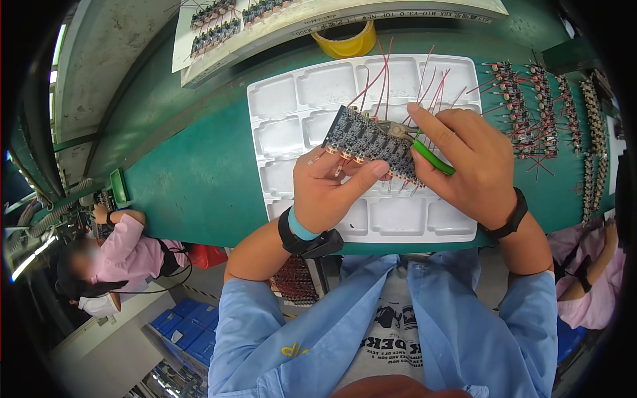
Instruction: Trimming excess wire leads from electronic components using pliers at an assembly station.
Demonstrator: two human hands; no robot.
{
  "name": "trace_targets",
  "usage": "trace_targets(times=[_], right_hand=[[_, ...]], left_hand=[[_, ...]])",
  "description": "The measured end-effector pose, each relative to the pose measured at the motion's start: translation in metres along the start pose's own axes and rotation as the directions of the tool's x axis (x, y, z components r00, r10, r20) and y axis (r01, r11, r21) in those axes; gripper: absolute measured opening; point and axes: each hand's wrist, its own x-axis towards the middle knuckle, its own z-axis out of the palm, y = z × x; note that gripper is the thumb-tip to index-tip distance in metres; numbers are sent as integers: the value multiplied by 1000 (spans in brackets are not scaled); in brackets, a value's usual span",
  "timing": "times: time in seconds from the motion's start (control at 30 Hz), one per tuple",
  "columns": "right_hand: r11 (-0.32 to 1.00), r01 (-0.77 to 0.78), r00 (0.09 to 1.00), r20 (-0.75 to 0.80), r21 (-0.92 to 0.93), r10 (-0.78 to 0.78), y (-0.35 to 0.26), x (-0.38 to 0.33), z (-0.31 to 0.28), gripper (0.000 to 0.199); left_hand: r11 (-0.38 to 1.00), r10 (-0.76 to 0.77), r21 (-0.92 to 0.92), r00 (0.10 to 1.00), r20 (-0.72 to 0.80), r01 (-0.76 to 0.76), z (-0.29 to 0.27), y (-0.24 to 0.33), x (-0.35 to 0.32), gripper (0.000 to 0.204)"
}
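A dark circuit board panel (371, 142) with many small parts is tilted above a white moulded tray (277, 139). Thin red wires rise from its far edge, and small leads stick out along the near edge. My left hand (335, 189) grips the panel from its near left side, the thumb lying on its face. In my right hand (471, 166) is a pair of cutting pliers with green handles (432, 156). Their metal jaws touch or lie just over the panel's far edge, among the wires. My right index finger reaches out past the handles.
Several rows of wired boards (517, 109) lie on the green table (179, 172) at the right. A yellow tape roll (345, 41) stands beyond the tray, under a white shelf (265, 41) bearing more boards. People in pink sit at far left and right; blue bins (189, 328) stand below left.
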Motion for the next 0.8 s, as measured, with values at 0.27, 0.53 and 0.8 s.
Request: trace_targets(times=[0.27,0.53,0.8], right_hand=[[1000,-10,1000,27,15,10,0,-3,-1,56],[998,-28,999,-27,52,30,1,1,-3,55],[1000,-18,1000,-6,18,19,0,1,-2,57]], left_hand=[[1000,14,-27,1000,-6,-14,-1,-2,-1,17],[977,73,-196,995,-64,-84,2,2,3,26],[973,85,-203,991,-105,-105,1,4,3,29]])
